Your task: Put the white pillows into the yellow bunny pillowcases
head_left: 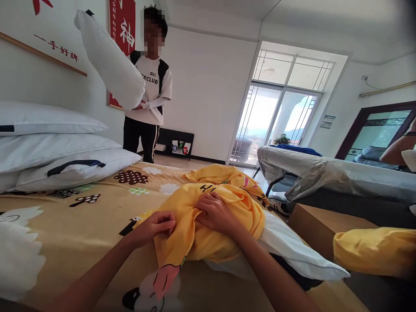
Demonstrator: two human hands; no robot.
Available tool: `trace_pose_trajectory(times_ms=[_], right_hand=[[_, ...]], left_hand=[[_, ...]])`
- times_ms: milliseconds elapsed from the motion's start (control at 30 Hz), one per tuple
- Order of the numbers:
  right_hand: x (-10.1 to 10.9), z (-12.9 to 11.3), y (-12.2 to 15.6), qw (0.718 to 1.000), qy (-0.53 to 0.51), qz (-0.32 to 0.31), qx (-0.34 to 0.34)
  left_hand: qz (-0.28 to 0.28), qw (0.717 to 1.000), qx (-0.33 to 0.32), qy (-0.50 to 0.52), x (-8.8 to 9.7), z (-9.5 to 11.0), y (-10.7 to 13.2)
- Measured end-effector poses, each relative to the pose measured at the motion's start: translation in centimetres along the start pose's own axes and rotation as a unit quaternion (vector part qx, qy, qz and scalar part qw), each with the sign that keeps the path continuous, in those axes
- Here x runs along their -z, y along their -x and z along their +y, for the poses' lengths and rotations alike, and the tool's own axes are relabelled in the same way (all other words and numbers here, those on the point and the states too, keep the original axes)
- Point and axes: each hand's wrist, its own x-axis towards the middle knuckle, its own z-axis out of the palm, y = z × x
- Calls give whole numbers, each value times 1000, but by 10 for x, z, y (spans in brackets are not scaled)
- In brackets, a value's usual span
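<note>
At six o'clock, a printed yellow pillowcase [238,201] lies bunched partway over a white pillow [299,247], whose bare corner points toward four o'clock. The right hand [214,212] is closed on a fold near the top of the pillowcase. To its nine o'clock, the left hand [157,226] has thumb and fingers drawn together and appears to pinch the cloth, though the curled fingers hide the grip itself. Both rest over a cartoon-print bedsheet [94,229].

Stacked white pillows [61,149] sit at nine o'clock. Toward half past ten, a co-worker [151,82] stands holding another pillow [110,65] at a slant. Around four o'clock are a cardboard box [328,216] and a yellow cloth bundle [373,251]; plastic-wrapped furniture [325,167] stands at three o'clock.
</note>
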Motion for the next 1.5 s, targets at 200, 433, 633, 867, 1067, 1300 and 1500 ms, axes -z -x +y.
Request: trace_pose_trajectory(times_ms=[200,433,633,867,1067,1300,1500], right_hand=[[-8,-1,0,1000,7,12,-3],[-11,-4,1,1000,5,-4,0],[-11,-9,2,1000,-6,-10,6],[-11,-11,3,1000,-7,-12,11],[-10,-12,5,1000,-11,-14,8],[-8,-13,6,1000,-24,-15,8],[-3,-27,-1,999,-35,-7,5]], left_hand=[[87,965,-52,-241,-28,10,16],[111,915,-112,-372,-41,1,20],[113,947,-81,-289,-36,6,24],[88,975,-21,-201,-30,4,29],[39,994,20,-104,-19,2,30],[43,998,37,29,-9,-2,29],[108,964,77,229,-1,-5,33]])
